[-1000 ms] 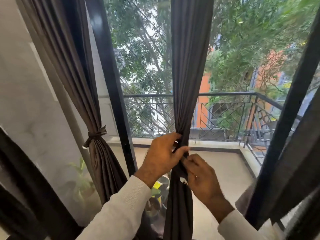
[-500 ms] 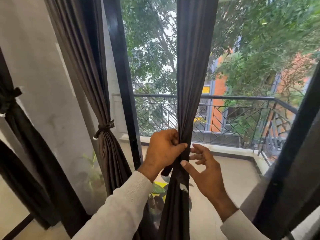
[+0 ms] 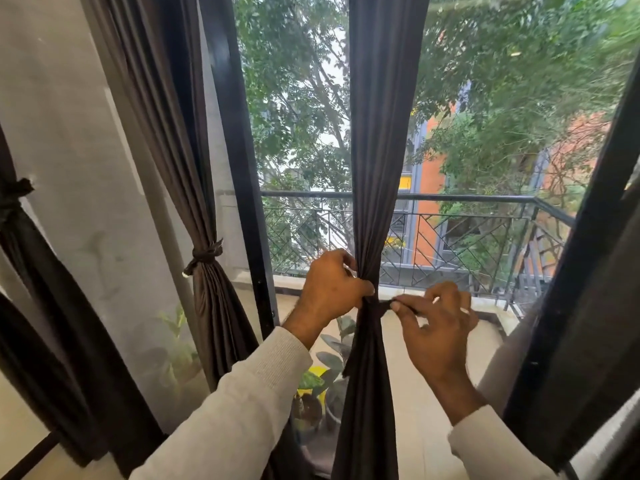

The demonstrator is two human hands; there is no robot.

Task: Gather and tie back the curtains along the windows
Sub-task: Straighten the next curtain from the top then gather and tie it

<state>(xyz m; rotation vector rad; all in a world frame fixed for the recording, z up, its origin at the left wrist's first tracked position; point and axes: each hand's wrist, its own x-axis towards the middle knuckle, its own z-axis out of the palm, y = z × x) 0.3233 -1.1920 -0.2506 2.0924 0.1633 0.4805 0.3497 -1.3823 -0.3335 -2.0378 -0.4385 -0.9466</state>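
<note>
- Left hand (image 3: 332, 289), in a pale sleeve (image 3: 235, 410), grips the gathered middle curtain (image 3: 377, 168) at its narrowest point; fingers curl round the bunched fabric, thumb tip against it.
- Right hand (image 3: 436, 330) sits just right of the curtain; thumb and forefinger pinch a dark tie strip (image 3: 384, 304) that runs from the curtain's waist, the other fingers loosely spread.
- The middle curtain hangs straight down the centre of the window pane, cinched between the 2 hands.
- To the left, a second curtain (image 3: 180, 150) hangs bound by its own tie (image 3: 204, 256).
- At the far left edge, a third dark curtain (image 3: 41, 289) is knotted too.
- Potted plants (image 3: 318, 382) stand beyond the glass.
- Further out, a balcony railing (image 3: 467, 199), then trees (image 3: 294, 81).
</note>
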